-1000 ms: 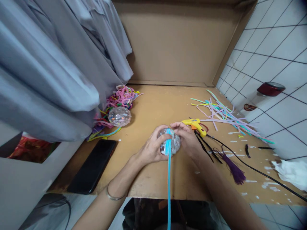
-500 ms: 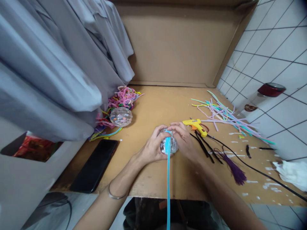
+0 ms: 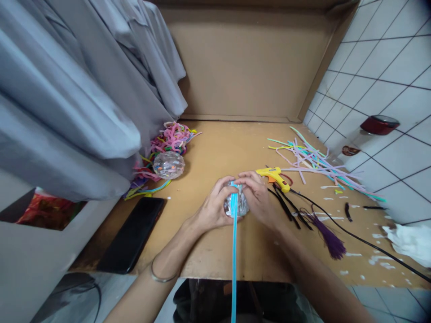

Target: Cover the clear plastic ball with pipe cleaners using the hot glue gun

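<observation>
Close to the table's front edge, my left hand wraps round the left side of a clear faceted plastic ball. A light blue pipe cleaner lies over the ball's face and hangs straight down past the edge toward me. My right hand is at the ball's upper right, its fingertips pressing the blue strip against the top. The fingers partly hide where strip and ball meet. A second clear ball rests at the left beside a heap of tangled pink pipe cleaners.
A yellow glue gun lies just right of my hands, its black cord running to the right edge. Black strips, a purple tassel and loose pipe cleaners are beyond it. A black phone lies left; a clear red-lidded bottle stands right.
The hanging end of the blue pipe cleaner has swung slightly left. Both hands keep their hold on the ball and strip, nearly still.
</observation>
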Demonstrator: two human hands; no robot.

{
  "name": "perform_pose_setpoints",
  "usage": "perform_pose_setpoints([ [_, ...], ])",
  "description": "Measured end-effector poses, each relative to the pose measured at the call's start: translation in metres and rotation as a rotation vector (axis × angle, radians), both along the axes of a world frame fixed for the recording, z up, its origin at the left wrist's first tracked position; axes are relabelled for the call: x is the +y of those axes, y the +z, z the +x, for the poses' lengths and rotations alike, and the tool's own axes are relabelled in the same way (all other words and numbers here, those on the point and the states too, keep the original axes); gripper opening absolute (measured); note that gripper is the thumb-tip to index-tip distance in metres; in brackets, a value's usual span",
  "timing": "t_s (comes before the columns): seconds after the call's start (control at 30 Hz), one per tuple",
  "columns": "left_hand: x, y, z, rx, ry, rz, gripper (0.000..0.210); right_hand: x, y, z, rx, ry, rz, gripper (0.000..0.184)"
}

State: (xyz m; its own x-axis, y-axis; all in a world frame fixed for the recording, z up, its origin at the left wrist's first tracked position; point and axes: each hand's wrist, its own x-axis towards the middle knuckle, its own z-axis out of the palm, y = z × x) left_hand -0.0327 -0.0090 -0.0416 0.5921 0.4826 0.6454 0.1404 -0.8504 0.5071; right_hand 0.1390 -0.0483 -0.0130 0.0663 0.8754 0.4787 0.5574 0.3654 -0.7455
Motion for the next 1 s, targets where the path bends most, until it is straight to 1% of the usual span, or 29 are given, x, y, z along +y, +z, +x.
perform_pose_setpoints([
  [0.13, -0.0006, 0.0014, 0.0008, 0.001, 0.005, 0.008, 0.069, -0.0016, 0.0012, -0.0025, 0.073, 0.025, -0.034, 0.026],
  [0.3, -0.0002, 0.0007, 0.0011, -0.013, -0.001, 0.009, 0.07, -0.0022, 0.0038, -0.0006, 0.074, 0.01, 0.027, 0.021],
  [0.4, 0.0003, 0.0005, 0.0006, -0.007, 0.003, -0.007, 0.073, -0.0002, 0.0052, 0.0029, 0.128, 0.062, 0.025, 0.014],
  [0.47, 0.0005, 0.0006, 0.0005, -0.002, 0.001, -0.006, 0.073, 0.0015, 0.0057, 0.005, 0.222, 0.109, -0.016, 0.011],
  [0.63, 0.0, 0.0007, 0.0007, 0.008, 0.001, 0.003, 0.071, 0.0038, 0.0076, 0.005, 0.493, 0.177, -0.22, 0.012],
  [0.77, -0.0009, 0.0016, 0.001, -0.002, 0.0, 0.007, 0.069, 0.0029, 0.0092, 0.0017, 0.581, 0.163, -0.27, 0.013],
  [0.83, -0.001, 0.0021, 0.0013, -0.007, -0.005, 0.011, 0.069, 0.0024, 0.0088, 0.0009, 0.576, 0.154, -0.274, 0.013],
  [0.9, -0.0009, 0.0024, 0.0016, -0.012, -0.013, 0.015, 0.07, 0.002, 0.0083, 0.0009, 0.51, 0.136, -0.246, 0.012],
  [1.0, -0.001, 0.0028, 0.0015, -0.018, -0.023, 0.021, 0.069, 0.0006, 0.009, 0.0017, 0.279, 0.105, -0.112, 0.012],
])
